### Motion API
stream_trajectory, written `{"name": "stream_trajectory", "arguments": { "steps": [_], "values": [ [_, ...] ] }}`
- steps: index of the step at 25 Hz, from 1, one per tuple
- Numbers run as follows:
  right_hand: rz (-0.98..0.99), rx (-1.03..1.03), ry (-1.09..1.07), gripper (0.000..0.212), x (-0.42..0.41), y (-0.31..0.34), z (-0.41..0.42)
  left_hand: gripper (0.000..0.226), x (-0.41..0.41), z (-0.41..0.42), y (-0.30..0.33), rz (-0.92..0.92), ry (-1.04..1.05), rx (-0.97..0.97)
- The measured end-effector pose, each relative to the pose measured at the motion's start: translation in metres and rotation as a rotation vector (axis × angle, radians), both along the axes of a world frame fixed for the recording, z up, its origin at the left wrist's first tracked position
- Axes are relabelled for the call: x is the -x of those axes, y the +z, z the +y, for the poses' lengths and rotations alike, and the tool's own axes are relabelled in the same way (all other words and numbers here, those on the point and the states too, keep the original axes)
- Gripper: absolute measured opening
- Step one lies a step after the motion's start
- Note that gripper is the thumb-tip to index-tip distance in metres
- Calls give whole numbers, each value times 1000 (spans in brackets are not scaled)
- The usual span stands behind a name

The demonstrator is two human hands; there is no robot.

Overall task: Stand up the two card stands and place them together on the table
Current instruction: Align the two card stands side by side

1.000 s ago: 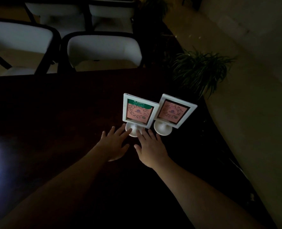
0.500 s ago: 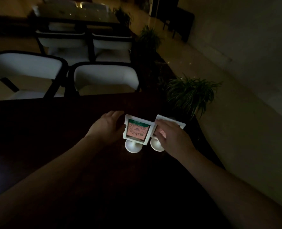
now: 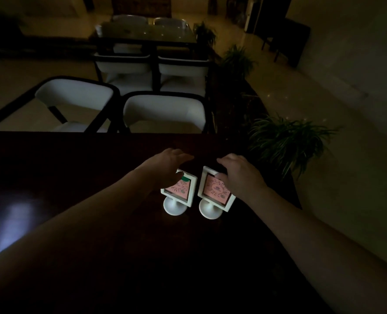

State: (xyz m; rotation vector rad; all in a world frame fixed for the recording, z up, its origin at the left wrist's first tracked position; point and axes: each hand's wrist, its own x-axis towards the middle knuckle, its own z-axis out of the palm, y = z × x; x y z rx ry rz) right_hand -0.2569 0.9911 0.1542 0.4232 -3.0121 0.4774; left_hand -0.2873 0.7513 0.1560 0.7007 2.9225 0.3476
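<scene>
Two white card stands with round bases stand upright side by side on the dark table (image 3: 97,223), a narrow gap between them. The left card stand (image 3: 181,191) shows a pink card with a green strip at the top. The right card stand (image 3: 212,189) shows a pink card. My left hand (image 3: 166,165) holds the left stand's upper left corner, thumb on the front and fingers reaching over the top. My right hand (image 3: 241,174) grips the right stand's top right part the same way and hides that corner.
Two white-cushioned chairs (image 3: 163,109) (image 3: 74,96) stand at the table's far edge, with more chairs and a glass table (image 3: 145,32) behind. A leafy potted plant (image 3: 285,141) sits just past the table's right corner. The room is dim.
My hands rose from the table near the bases to the tops of the frames and took hold. The frames overlapped before; now a small gap parts them. The view tilted up.
</scene>
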Motion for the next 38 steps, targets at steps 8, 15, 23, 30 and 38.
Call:
{"name": "stream_trajectory", "arguments": {
  "steps": [8, 15, 23, 30, 38],
  "values": [
    [-68, -120, 75, 23, 12, -11, 15, 40, 0, 6, -17, -36, 94, 122],
    [-88, -49, 54, 19, 17, -13, 25, 32, 1, 14, -20, -26, 135, 100],
    [-82, -50, 43, 20, 17, -13, 23, 28, -6, 14, -22, -52, 220, 35],
    [-77, -65, 42, 19, 18, -13, 20, 28, -11, 14, -28, -43, 241, -18],
    [-67, -70, 50, 19, 17, -11, 20, 27, -11, 21, -32, -32, 210, -49]
  ]
}}
